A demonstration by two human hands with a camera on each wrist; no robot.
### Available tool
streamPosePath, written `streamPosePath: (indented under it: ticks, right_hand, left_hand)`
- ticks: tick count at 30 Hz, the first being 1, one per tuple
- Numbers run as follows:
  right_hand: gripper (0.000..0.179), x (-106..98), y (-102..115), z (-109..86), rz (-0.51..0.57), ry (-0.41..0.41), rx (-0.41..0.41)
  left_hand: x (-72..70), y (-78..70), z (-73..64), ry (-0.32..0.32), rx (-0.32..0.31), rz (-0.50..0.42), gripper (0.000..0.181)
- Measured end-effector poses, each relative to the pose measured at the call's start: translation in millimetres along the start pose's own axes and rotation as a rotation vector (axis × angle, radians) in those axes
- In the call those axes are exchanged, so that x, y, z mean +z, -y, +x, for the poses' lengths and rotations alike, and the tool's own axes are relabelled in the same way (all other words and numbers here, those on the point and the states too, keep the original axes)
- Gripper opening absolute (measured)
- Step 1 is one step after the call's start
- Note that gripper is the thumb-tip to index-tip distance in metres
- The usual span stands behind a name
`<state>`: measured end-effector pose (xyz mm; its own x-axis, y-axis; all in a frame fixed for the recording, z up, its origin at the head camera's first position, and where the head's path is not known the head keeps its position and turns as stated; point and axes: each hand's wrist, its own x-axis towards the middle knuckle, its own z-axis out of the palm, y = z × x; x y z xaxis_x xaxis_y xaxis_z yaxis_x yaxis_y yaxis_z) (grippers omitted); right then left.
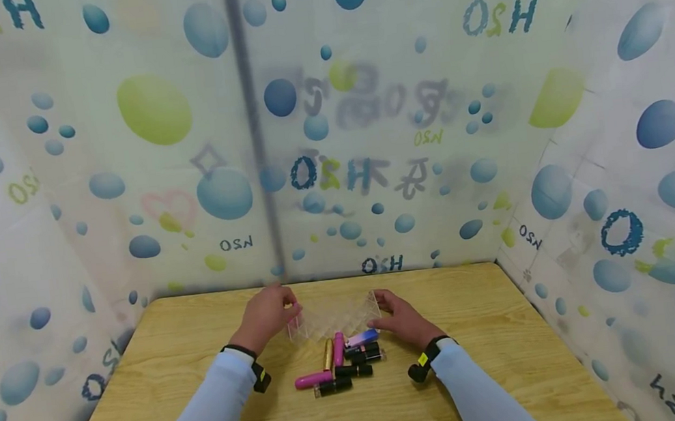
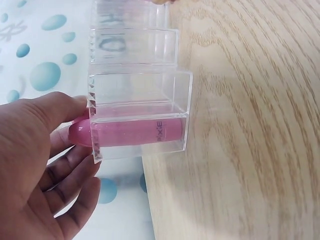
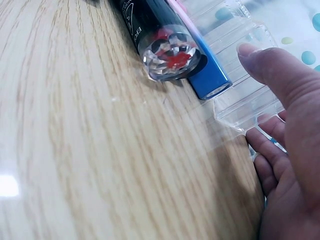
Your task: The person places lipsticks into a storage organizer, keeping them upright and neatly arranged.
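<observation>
A clear plastic lipstick organizer with a row of compartments stands between the two hands, near the back of the table. My left hand is at its left end, thumb and fingers pinching the end of a pink lipstick. That tube sits in the end compartment and shows the letters "PIXIE" through the wall. At the other end my right hand grips the organizer, its thumb in front and its fingers behind. Close by the right thumb lie a blue-and-pink lipstick and a black lipstick with a faceted clear end.
In front of the organizer several more lipsticks lie on the wooden table: a gold one, an upright-pointing magenta one, another magenta one and several black ones. A patterned curtain hangs behind the table.
</observation>
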<state>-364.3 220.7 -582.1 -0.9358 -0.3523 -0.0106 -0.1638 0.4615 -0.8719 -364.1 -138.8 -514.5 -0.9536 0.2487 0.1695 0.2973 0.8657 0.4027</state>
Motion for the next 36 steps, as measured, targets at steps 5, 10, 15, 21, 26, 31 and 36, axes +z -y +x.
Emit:
streamPosePath:
  ticks: [5, 10, 15, 21, 26, 31, 36]
  right_hand:
    - [0.077, 0.6, -1.4, 0.2, -0.001, -0.001, -0.01]
    - [0.077, 0.9, -2.0, -0.6, 0.006, -0.007, -0.008]
    - [0.077, 0.7, -2.4, -0.5, 0.012, -0.008, -0.011]
    - [0.076, 0.5, -2.5, 0.7, 0.021, -0.012, -0.023]
    - [0.076, 0.4, -0.3, -0.7, 0.016, -0.014, -0.018]
    - [0.077, 0.7, 0.3, -0.4, 0.014, -0.02, -0.015]
    - [0.077, 1.1, -1.2, 0.8, 0.019, -0.016, -0.021]
  left_hand:
    - [-5.1, 1.1, -4.5, -0.015, 0.014, -0.006, 0.02]
    - [-18.4, -1.8, -19.6, -0.064, 0.045, -0.007, 0.023]
    - [-25.5, -7.6, -45.0, -0.098, 0.1, 0.003, 0.014]
    - [-13.6, -14.5, -79.9, -0.037, 0.175, -0.037, 0.012]
    - [7.8, -16.5, -99.8, 0.107, 0.181, -0.07, 0.02]
    - [22.5, -17.1, -108.2, 0.208, 0.211, -0.08, 0.025]
    - [26.1, -19.3, -110.3, 0.239, 0.215, -0.081, 0.023]
